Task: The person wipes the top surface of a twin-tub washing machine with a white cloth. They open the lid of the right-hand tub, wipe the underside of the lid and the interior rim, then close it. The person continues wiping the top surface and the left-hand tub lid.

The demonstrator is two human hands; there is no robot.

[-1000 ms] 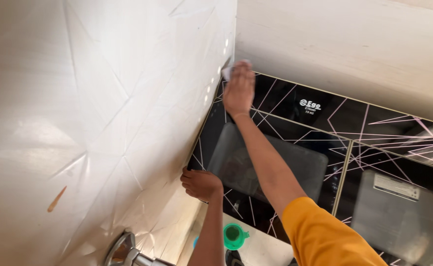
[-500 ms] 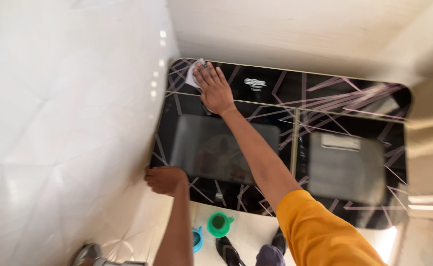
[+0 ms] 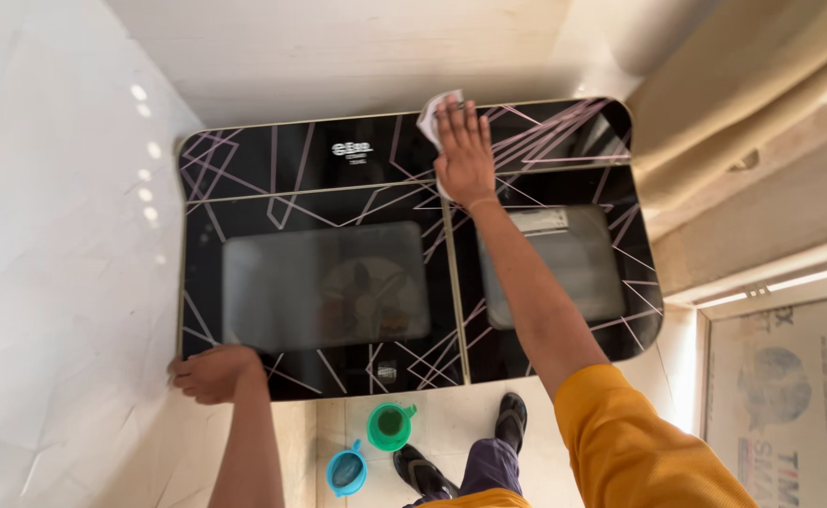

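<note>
the right hand [image 3: 465, 155] lies flat on the far part of a black glossy washing machine top [image 3: 282, 202], its fingers [image 3: 459, 115] slightly spread and pressed down on a small white cloth [image 3: 429, 115] that sticks out from under the fingertips on the left side, near the back edge of the machine. the cloth sits on the raised rear panel, about where the seam between the two lids meets it. the right arm stretches out across the smaller right lid [image 3: 564, 263], and an orange sleeve [image 3: 639, 442] covers its upper part. the left hand [image 3: 214, 372] rests at the near left corner of the machine top, fingers curled over the front edge and pressed together, gripping the rim. the top is black with thin pink crossing lines, and each of the two lids has a grey see-through window; the larger left lid [image 3: 329, 287] shows a round part faintly beneath. a white tiled wall [image 3: 47, 263] stands just beside the machine on the left. on the pale floor [image 3: 461, 423] below the front edge are a green mug [image 3: 390, 426] and a blue mug [image 3: 346, 470] close together, and the person's dark sandals [image 3: 510, 420] stand near them.
</note>
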